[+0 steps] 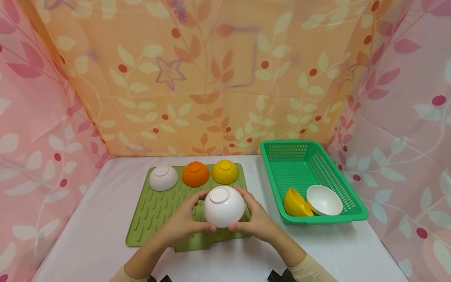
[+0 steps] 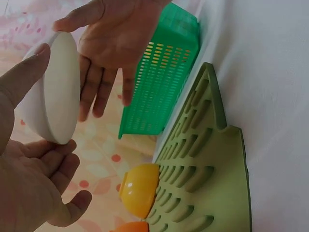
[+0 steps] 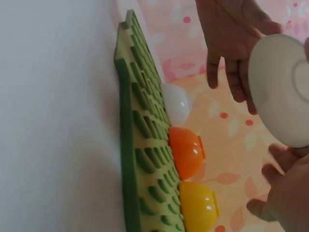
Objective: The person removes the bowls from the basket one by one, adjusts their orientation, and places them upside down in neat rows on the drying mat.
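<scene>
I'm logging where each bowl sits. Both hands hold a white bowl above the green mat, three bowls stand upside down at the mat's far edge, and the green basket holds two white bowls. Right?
Not quite. The green basket holds one white basket bowl and one yellow basket bowl, as the head view shows. Otherwise correct: the left hand and right hand hold the white bowl above the green mat.

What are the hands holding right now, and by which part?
A white bowl, upside down, held above the green mat between the left hand and right hand, gripped at its sides near the rim.
</scene>
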Action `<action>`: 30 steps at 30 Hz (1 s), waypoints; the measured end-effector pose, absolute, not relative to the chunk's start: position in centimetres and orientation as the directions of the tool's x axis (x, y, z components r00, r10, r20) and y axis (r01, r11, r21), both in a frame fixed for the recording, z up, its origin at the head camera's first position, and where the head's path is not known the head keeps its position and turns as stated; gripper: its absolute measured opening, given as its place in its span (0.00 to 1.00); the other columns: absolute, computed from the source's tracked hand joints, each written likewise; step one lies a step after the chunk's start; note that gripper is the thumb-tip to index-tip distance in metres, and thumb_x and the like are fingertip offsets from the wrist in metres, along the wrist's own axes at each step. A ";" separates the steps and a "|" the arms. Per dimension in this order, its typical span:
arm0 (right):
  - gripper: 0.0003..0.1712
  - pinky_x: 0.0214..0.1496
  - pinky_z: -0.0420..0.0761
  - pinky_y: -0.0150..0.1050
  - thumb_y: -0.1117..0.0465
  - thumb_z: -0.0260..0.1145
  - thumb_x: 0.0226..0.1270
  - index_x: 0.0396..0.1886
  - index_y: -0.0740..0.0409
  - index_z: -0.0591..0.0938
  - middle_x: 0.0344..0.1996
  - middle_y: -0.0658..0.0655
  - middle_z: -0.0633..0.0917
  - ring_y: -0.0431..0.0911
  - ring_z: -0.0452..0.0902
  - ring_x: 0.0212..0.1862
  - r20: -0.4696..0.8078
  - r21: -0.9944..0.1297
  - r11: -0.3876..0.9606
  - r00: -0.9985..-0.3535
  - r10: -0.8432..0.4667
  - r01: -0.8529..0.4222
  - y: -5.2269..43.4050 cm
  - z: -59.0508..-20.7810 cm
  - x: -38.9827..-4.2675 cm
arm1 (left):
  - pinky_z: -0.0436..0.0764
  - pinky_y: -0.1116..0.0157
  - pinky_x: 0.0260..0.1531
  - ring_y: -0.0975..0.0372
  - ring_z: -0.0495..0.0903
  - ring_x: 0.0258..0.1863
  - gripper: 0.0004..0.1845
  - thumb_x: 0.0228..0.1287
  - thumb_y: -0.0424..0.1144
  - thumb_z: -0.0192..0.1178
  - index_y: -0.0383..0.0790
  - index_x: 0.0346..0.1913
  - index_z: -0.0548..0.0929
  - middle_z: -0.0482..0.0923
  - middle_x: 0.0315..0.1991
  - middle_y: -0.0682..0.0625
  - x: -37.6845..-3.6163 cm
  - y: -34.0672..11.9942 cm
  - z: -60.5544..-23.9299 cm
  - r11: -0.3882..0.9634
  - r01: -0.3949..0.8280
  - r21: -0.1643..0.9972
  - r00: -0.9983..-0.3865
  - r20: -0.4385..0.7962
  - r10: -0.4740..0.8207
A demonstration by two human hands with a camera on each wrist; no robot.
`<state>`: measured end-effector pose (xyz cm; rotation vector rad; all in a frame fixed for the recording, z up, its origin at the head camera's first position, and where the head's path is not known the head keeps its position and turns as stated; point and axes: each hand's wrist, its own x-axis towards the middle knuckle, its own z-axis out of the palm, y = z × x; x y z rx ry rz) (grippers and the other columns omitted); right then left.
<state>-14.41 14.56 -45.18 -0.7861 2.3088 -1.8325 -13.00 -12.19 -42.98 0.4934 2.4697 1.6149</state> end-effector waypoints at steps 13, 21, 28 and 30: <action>0.54 0.70 0.60 0.72 0.46 0.87 0.46 0.73 0.32 0.69 0.72 0.44 0.67 0.51 0.62 0.74 0.241 -0.873 0.331 -0.906 -0.347 -0.359 13.0 -44.1 -14.8 | 0.58 0.33 0.70 0.53 0.69 0.68 0.53 0.38 0.52 0.86 0.53 0.72 0.70 0.74 0.65 0.54 -13.1 -13.0 -41.8 0.435 0.221 0.873 -0.957 0.107 0.271; 0.55 0.71 0.65 0.66 0.43 0.87 0.44 0.73 0.34 0.69 0.71 0.43 0.70 0.47 0.62 0.74 0.262 -0.833 0.364 -0.877 -0.403 -0.416 8.5 -45.0 -16.8 | 0.62 0.31 0.66 0.47 0.68 0.68 0.55 0.40 0.54 0.85 0.46 0.73 0.68 0.72 0.66 0.47 -13.2 -17.3 -41.9 0.572 0.209 0.794 -0.974 0.116 0.194; 0.56 0.70 0.69 0.61 0.42 0.85 0.48 0.75 0.43 0.68 0.72 0.47 0.71 0.50 0.66 0.73 0.164 -0.821 0.411 -0.852 -0.497 -0.397 3.4 -45.4 -18.4 | 0.60 0.30 0.64 0.45 0.65 0.69 0.56 0.41 0.56 0.84 0.43 0.73 0.67 0.71 0.67 0.43 -13.5 -22.3 -43.1 0.632 0.187 0.752 -0.980 0.099 0.173; 0.56 0.70 0.69 0.60 0.42 0.85 0.48 0.76 0.45 0.68 0.71 0.48 0.72 0.50 0.67 0.73 0.144 -0.817 0.422 -0.848 -0.510 -0.392 2.0 -45.6 -18.7 | 0.61 0.29 0.63 0.44 0.65 0.68 0.56 0.41 0.57 0.83 0.42 0.73 0.67 0.72 0.66 0.41 -13.5 -23.7 -43.5 0.662 0.177 0.728 -0.983 0.092 0.160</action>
